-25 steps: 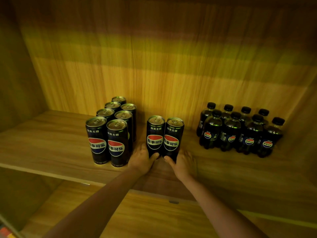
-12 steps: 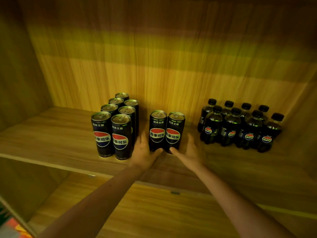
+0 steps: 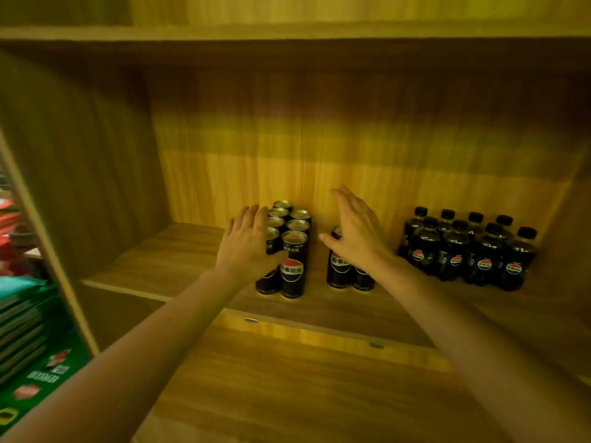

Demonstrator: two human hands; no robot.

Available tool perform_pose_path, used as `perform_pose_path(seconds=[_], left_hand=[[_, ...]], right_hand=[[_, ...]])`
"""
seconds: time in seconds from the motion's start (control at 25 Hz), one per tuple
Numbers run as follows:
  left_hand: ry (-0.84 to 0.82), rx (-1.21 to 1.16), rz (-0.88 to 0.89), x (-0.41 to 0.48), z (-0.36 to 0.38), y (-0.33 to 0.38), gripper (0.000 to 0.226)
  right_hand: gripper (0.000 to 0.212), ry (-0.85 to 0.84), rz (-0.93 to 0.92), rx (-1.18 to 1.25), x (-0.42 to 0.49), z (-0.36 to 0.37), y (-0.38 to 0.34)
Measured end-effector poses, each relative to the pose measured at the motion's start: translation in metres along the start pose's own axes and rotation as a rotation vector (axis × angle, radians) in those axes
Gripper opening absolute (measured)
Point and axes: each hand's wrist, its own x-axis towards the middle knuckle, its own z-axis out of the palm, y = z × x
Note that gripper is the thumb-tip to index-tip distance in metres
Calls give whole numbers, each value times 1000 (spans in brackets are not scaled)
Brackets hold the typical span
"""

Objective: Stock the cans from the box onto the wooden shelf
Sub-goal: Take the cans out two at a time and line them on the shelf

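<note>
Several tall black cola cans [image 3: 292, 260] stand in two rows on the wooden shelf [image 3: 166, 260]. A pair of the same cans [image 3: 340, 270] stands just right of them, partly hidden by my right hand [image 3: 358, 235]. That hand hovers in front of the pair, fingers spread, holding nothing. My left hand [image 3: 246, 244] is raised in front of the left row of the group, fingers apart, also empty. The box is not in view.
A cluster of small black cola bottles [image 3: 470, 251] fills the right part of the shelf. A lower shelf board [image 3: 287, 378] lies below. The cabinet's left wall [image 3: 80, 187] stands at left, with green packaging [image 3: 35, 362] outside it.
Both hands have let go of the pair of cans and lifted up and back from them. The camera has pulled back, showing more of the cabinet.
</note>
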Motion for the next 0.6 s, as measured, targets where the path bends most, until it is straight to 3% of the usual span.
perform_pose_path(seconds=[0.08,0.28,0.44,0.6], left_hand=[[-79,20,-56,-19,-19,-40,91],[-96,62,-85,-67,-65,-149,86],[-165,162,32,-112,-80,-252,86],[-274,233,117,-156,-74,-328,89]], right_hand=[[83,-85,-32,-35,2,11,-39],[84,-195,-88,-111,-13,49,-155],[83,-273,-93,-261,-44,90,-247],[83,-385,18,-301,-72,130,-312]])
